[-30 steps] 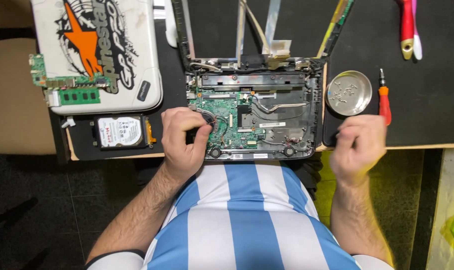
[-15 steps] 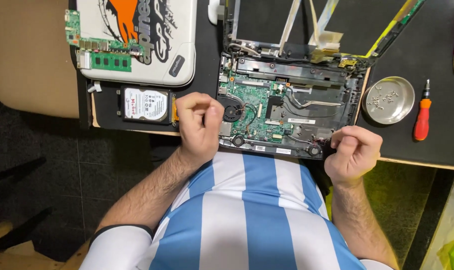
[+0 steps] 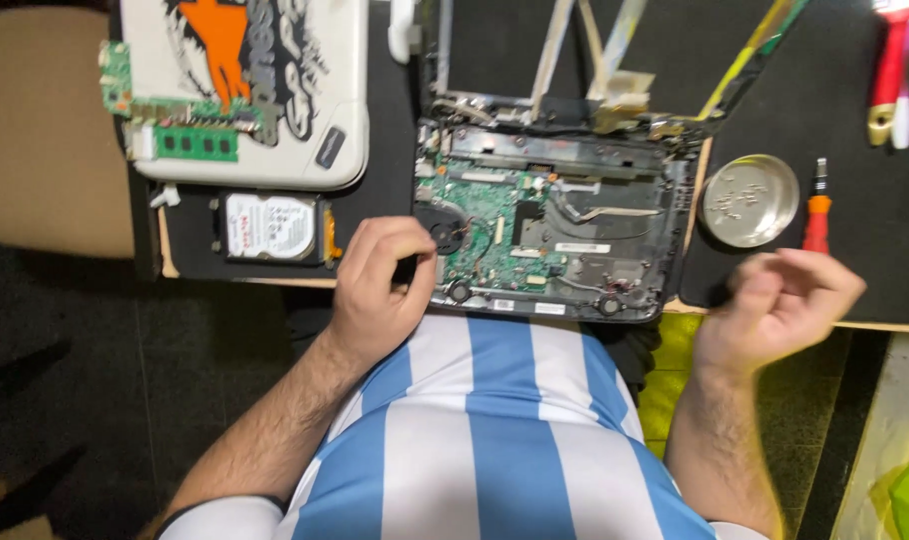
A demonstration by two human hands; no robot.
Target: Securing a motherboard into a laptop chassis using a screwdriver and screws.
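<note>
An opened laptop base, its green circuit board and round fan exposed, lies at centre frame on a dark work mat. The left hand rests at the lower left corner of the base, touching its edge beside the fan; the fingers are curled inward, and whether they pinch anything cannot be told. The right hand hovers right of the base, clear of it, fingers loosely curled and holding nothing visible, though it is blurred. Just above that hand stand a round metal dish with small screws and an orange-handled screwdriver. Left of the base lies a hard drive. At upper left, a white laptop lid bears a green memory module.
</note>
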